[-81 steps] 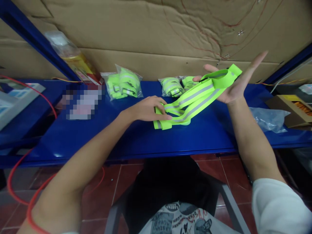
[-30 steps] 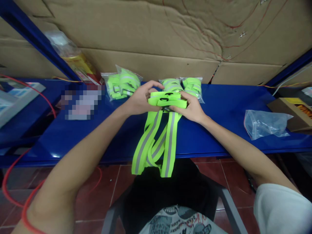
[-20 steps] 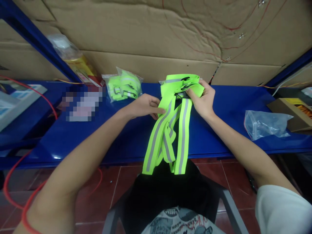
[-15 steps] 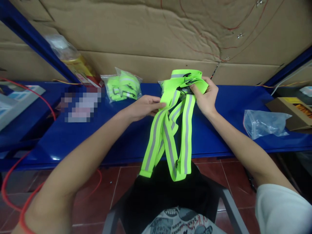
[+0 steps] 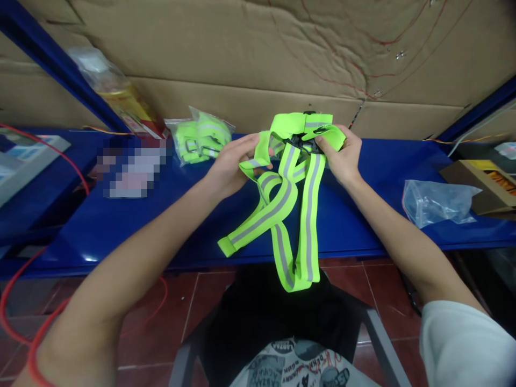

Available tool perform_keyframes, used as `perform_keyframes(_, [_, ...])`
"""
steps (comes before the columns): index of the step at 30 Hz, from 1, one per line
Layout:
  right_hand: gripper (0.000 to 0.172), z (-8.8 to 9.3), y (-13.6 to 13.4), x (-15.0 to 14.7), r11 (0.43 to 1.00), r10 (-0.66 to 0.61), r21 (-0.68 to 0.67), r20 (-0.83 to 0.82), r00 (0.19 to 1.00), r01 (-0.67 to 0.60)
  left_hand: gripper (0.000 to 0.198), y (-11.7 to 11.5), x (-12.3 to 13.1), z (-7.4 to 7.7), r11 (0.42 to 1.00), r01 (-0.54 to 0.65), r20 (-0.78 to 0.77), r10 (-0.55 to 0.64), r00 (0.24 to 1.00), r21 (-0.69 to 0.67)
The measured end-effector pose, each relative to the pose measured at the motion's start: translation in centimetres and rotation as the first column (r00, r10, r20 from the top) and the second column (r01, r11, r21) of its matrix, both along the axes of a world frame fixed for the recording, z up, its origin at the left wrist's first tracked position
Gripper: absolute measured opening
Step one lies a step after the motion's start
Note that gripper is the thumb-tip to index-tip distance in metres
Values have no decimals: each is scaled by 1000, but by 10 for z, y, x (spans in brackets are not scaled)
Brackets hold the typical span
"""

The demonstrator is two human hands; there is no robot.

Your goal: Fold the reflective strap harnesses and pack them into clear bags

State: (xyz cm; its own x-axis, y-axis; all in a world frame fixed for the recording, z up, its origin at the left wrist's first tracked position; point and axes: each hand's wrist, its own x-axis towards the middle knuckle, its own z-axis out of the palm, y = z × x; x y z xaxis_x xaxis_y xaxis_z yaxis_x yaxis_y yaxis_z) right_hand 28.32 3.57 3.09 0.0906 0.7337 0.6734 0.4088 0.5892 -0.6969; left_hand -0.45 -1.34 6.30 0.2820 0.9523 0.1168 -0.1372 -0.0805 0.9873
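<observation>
A neon-yellow reflective strap harness [image 5: 309,215] with grey stripes hangs between my hands, its lower loop dropping past the front edge of the blue table. My right hand [image 5: 343,155] pinches it at the upper right, beside black plastic buckles [image 5: 305,144]. On the other side, my left hand [image 5: 237,164] holds a strap bent over its fingers; some fingertips are hidden behind the webbing. One loose strap end [image 5: 227,247] sticks out to the lower left. Behind my left hand, similar yellow straps lie folded in clear bags [image 5: 203,137] on the table.
An empty clear zip bag [image 5: 439,203] lies on the blue table [image 5: 363,220] at right, beside an open cardboard box [image 5: 479,185]. A bottle [image 5: 121,99] stands back left. A red hose [image 5: 12,279] loops at the left. Cardboard [image 5: 226,59] lines the back.
My left hand has lifted and turned, drawing a strap up and bending it over the fingers. The loose strap end has swung up and left. My right hand keeps its hold.
</observation>
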Motion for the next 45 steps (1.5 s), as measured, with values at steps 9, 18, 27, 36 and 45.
perform_keyframes(9, [53, -10, 26, 23, 999, -1, 45, -158, 987, 9, 75, -6, 1, 1, 990, 32, -82, -21, 996, 139])
perform_keyframes(18, [50, -18, 60, 52, 996, -78, 25, -214, 974, 86, 25, 10, 1, -6, 997, -73, 14, 74, 997, -35])
perform_keyframes(27, [75, -11, 46, 51, 986, -36, -165, -129, 991, 14, 38, 20, -9, -11, 975, -212, -130, 219, 967, 71])
perform_keyframes(36, [59, -18, 55, 47, 999, -52, -23, -208, 977, 48, 35, 22, -23, -10, 910, -143, -387, 303, 871, 389])
perform_keyframes(45, [53, -3, 26, 25, 999, -15, 37, -102, 995, 19, 48, 15, -21, -18, 750, -29, -553, 514, 656, 661])
